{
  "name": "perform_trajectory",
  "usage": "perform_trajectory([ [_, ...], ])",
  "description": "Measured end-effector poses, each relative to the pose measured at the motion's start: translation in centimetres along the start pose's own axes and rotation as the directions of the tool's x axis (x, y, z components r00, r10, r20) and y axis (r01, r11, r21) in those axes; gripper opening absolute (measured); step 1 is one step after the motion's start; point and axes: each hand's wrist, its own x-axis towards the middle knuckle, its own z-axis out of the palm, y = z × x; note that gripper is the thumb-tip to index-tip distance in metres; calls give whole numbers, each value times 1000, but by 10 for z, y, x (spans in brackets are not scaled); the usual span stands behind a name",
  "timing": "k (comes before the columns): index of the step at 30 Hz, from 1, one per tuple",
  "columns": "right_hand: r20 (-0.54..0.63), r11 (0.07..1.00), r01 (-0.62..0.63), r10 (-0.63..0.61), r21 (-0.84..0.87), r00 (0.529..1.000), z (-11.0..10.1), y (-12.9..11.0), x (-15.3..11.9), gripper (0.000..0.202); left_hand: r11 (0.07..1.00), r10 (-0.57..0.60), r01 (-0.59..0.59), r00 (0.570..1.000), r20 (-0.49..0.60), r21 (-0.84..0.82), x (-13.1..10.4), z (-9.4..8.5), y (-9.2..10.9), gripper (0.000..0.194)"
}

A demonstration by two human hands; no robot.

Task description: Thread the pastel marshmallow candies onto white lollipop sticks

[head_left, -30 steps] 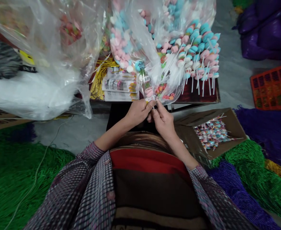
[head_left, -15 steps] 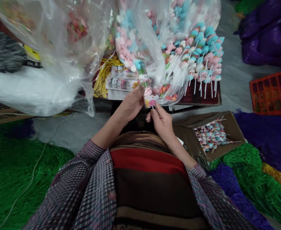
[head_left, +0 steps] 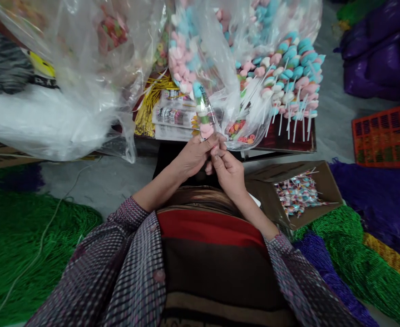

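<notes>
A marshmallow candy skewer point(head_left: 204, 111) in a clear printed wrapper points away from me, blue at its far tip and pink near my fingers. My left hand point(head_left: 197, 154) is closed round the wrapper's lower end. Pressed against it, my right hand point(head_left: 229, 169) pinches at the same end, where the stick comes out; the fingers hide the stick itself. Just left of the candy lie flat printed wrappers point(head_left: 172, 116) and a bundle of gold twist ties point(head_left: 145, 122). To the right, unwrapped marshmallow skewers point(head_left: 295, 77) are piled with white sticks toward me.
Large clear bags of candy point(head_left: 111, 41) cover the back of the dark table point(head_left: 288, 141). A cardboard box point(head_left: 331, 181) of wrapped skewers stands at lower right, near an orange crate point(head_left: 383, 136). Green strands point(head_left: 32, 254) and purple strands point(head_left: 373, 195) lie on the floor.
My left hand has slid down to the wrapper's lower end, meeting my right hand. The fingers now gather that end, covering its printed part. The view has shifted slightly.
</notes>
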Motion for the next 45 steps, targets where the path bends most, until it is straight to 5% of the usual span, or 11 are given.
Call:
perform_trajectory([
  [3, 120, 992, 63, -50, -107, 992, -23, -12, 12, 29, 996, 90, -89, 995, 38, -27, -3, -6, 11, 48],
  [6, -48, 994, 112, -111, 16, 993, -43, -23, 28, 30, 995, 12, 5, 984, 176, -95, -12, 0, 19, 49],
  [12, 196, 952, -74, 16, 296, 980, -26, -36, 41, 69, 913, -282, 397, 779, 560, -93, -25, 19, 0, 61],
  [17, -115, 961, 67, -37, 269, 993, 10, -29, 46, 36, 944, 6, -37, 995, 96, 327, -14, 3, 7, 41],
  [20, -208, 972, 160, -123, 172, 970, 14, -24, 51, 32, 833, 216, -114, 968, -130, 542, -11, -6, 14, 24],
  [23, -71, 981, 108, -97, 160, 993, 1, -29, 54, 47, 952, 1, -24, 997, 77, 305, -15, -11, 14, 35],
  [27, 114, 990, 67, -81, 122, 990, -13, -42, 58, 55, 983, -155, 182, 892, 425, -24, -21, -14, 10, 50],
  [31, -11, 986, 106, -105, 131, 994, 2, -38, 68, 41, 953, 75, -89, 995, 58, 289, -18, -15, 14, 32],
  [35, -38, 986, 151, -149, 72, 988, 22, -30, 88, 45, 695, 437, -204, 882, -180, 689, -11, -30, 21, 14],
  [41, 181, 935, 286, -250, -211, 951, 32, -20, 165, 46, 922, 387, -358, 852, -353, 147, -13, -70, 48, 36],
  [45, 317, 641, 383, -222, -665, 922, 49, -6, 215, 32, 922, 266, -364, 844, -466, -131, -21, -77, 67, 39],
])
